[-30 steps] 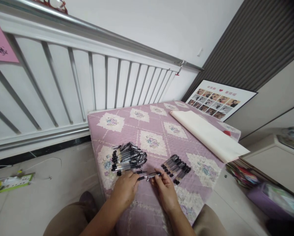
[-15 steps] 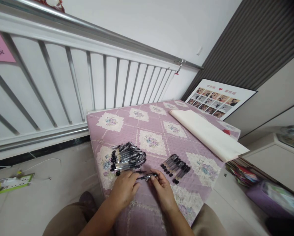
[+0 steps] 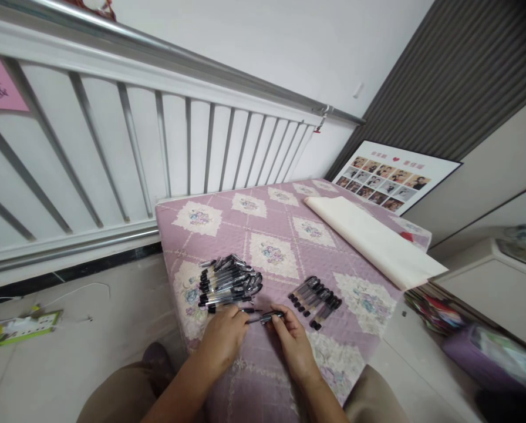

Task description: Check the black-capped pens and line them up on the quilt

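Between my two hands lies a black pen (image 3: 255, 321), held low over the bed-like surface. My left hand (image 3: 222, 336) is closed at its left end, and that end is mostly hidden by the fingers. With thumb and fingers, my right hand (image 3: 293, 341) pinches the dark cap end (image 3: 272, 316). Another thin dark pen piece (image 3: 250, 310) shows just beyond the left fingertips. A heaped pile of black capped pens (image 3: 228, 281) lies past my left hand. To the right, several pens (image 3: 314, 299) lie side by side in a slanting row.
A purple patterned quilted cover (image 3: 263, 367) spreads under everything. A cream roll or folded sheet (image 3: 368, 238) lies at the right, near a leaning photo board (image 3: 380, 179). A white radiator (image 3: 201, 147) stands behind. On the floor at left is a power strip (image 3: 23, 330).
My hands stay almost in place. The right fingers have shifted slightly along the pen's cap end, and a little more of the thin part shows on the left. The pen groups are unchanged.
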The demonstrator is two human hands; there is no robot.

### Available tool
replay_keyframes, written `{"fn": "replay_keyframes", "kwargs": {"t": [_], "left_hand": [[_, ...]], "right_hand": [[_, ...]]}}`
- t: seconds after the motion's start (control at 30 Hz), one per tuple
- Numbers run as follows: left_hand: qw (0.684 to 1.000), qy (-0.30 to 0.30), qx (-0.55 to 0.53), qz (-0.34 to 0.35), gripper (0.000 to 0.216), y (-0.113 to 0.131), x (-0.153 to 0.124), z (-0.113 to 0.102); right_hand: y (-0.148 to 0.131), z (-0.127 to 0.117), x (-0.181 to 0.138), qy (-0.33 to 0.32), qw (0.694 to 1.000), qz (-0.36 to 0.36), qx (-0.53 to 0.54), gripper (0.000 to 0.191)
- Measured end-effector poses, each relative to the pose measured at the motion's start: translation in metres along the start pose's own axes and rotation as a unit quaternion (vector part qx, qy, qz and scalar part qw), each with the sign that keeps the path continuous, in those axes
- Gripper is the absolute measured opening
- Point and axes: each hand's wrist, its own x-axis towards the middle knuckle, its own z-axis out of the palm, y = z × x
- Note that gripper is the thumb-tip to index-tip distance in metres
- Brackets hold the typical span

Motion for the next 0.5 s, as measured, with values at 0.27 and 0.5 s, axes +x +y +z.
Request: {"fn": "replay_keyframes", "kwargs": {"t": [0.27,0.5], "left_hand": [[0.999,0.035,-0.038,-0.003,0.013,-0.001,-0.001,0.006],[0.998,0.051,-0.034,0.01,0.01,-0.002,-0.001,0.008]], "right_hand": [[0.005,-0.005,0.003,-0.056,0.998,-0.013,-0.024,0.031],[0.004,-0.014,0.007,-0.131,0.989,-0.021,-0.062,0.026]]}}
